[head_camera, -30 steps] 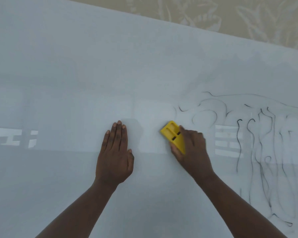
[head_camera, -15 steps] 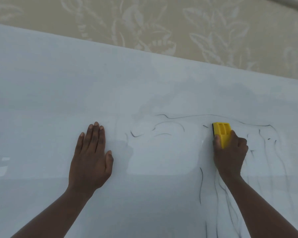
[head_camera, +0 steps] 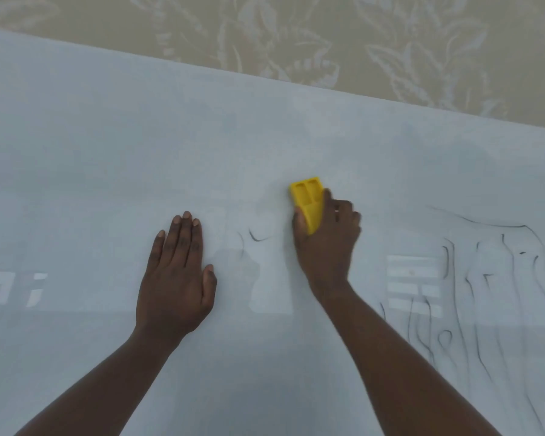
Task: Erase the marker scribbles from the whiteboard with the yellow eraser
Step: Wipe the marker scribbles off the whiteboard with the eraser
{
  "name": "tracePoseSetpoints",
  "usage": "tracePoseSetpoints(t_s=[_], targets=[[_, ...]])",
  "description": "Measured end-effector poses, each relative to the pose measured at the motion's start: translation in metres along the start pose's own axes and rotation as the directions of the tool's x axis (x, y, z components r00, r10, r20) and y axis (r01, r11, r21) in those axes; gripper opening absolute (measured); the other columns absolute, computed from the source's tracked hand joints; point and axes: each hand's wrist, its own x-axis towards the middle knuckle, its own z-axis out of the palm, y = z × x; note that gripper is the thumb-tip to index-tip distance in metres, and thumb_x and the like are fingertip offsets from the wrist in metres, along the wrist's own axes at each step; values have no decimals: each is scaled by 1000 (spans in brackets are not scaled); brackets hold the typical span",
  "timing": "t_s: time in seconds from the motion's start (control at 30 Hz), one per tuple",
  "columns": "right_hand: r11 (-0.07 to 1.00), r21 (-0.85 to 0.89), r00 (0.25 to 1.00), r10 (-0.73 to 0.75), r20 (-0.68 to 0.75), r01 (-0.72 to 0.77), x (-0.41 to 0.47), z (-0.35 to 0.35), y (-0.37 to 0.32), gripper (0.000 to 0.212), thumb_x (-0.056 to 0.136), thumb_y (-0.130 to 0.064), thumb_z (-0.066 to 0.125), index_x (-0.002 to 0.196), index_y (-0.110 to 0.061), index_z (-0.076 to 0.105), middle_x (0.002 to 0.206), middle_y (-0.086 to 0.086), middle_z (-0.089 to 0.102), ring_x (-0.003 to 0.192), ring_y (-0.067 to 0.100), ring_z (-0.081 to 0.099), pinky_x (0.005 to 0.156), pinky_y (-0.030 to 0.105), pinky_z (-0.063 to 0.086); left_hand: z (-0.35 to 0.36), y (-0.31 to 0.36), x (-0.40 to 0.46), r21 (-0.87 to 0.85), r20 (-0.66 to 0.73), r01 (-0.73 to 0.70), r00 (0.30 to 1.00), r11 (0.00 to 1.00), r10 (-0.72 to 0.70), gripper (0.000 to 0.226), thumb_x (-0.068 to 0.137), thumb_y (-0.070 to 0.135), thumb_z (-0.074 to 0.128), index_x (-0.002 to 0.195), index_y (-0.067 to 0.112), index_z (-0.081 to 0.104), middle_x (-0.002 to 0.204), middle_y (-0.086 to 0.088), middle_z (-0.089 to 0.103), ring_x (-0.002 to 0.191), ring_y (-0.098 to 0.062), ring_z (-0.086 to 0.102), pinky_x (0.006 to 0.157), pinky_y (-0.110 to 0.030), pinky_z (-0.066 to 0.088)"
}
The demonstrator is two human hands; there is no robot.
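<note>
Right hand (head_camera: 326,243) clenched around eraser (head_camera: 309,202), pressing it flat on board (head_camera: 107,152) near centre, upper end poking past fingers. Left hand (head_camera: 177,278) released, palm down, fingers together on board, left of eraser. Small mark (head_camera: 258,238) between hands; scribbles (head_camera: 491,278) well right of eraser

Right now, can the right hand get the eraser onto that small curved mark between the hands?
Probably yes: the right hand holds the yellow eraser just beside the curved mark, nothing between them.

Bare whiteboard (head_camera: 107,152) beyond left hand (head_camera: 177,278)
</note>
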Motion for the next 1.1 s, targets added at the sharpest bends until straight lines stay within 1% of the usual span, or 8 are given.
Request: tracePoseSetpoints(t_s=[0.2, 0.27, 0.4, 0.47, 0.57, 0.67, 0.9, 1.1], targets=[[949, 89, 939, -313, 143, 303, -64, 4, -75, 53, 92, -42, 56, 130, -6, 58, 103, 12, 63, 85, 32, 54, 71, 43, 43, -1, -3, -19, -18, -28, 71, 997, 997, -72, 70, 94, 28, 34, 155, -5, 24, 165, -22, 22, 155, -31, 20, 126, -50, 20], [916, 112, 908, -397, 134, 385, -79, 1, -76, 52, 92, -42, 57, 129, -6, 59, 103, 10, 64, 84, 30, 55, 70, 41, 43, -1, -7, -33, -18, -22, 112, 993, 994, -113, 71, 95, 30, 33, 156, -5, 22, 165, -22, 21, 156, -32, 19, 126, -50, 20], [828, 123, 815, -561, 143, 548, -81, -4, -58, 53, 91, -44, 60, 128, -5, 61, 104, 10, 65, 83, 32, 58, 69, 42, 45, -5, -19, -44, -5, 10, 47, 999, 999, -46, 72, 95, 33, 34, 156, -5, 23, 166, -22, 20, 156, -32, 19, 126, -51, 21], [849, 101, 836, -529, 148, 519, -72, -1, -60, 53, 91, -43, 60, 128, -5, 60, 103, 12, 65, 83, 34, 58, 71, 43, 46, -6, -24, -45, -22, 22, 35, 999, 999, -35, 73, 95, 33, 36, 155, -6, 24, 166, -22, 19, 156, -33, 18, 126, -51, 21], [940, 54, 931, -342, 129, 338, -53, 9, -77, 54, 92, -43, 60, 129, -4, 59, 104, 13, 63, 85, 34, 56, 72, 44, 45, -7, -21, -46, -32, 28, 34, 999, 999, -33, 72, 95, 32, 39, 154, -7, 25, 165, -24, 20, 155, -34, 19, 125, -51, 22], [981, 28, 972, -195, 132, 193, -40, 20, -114, 55, 91, -45, 58, 130, -6, 57, 105, 13, 60, 88, 34, 54, 73, 44, 46, -10, -22, -47, -45, 38, 33, 999, 998, -31, 72, 96, 31, 42, 154, -7, 25, 165, -25, 20, 155, -35, 19, 125, -51, 25], [883, 56, 863, -467, 194, 466, -54, 17, -121, 55, 92, -45, 57, 129, -5, 58, 104, 12, 63, 86, 32, 56, 71, 43, 45, -13, -24, -53, -85, 63, 32, 998, 996, -27, 74, 94, 30, 45, 153, -8, 25, 163, -27, 24, 154, -37, 22, 124, -51, 26], [944, -104, 943, -297, 152, 314, -37, -7, -36, 56, 91, -43, 58, 128, -1, 56, 99, 16, 59, 84, 34, 54, 70, 44, 47, -20, 18, -35, -174, 64, -43, 996, 984, 55, 73, 91, 29, 41, 153, -7, 29, 163, -25, 25, 154, -35, 23, 124, -50, 26]])
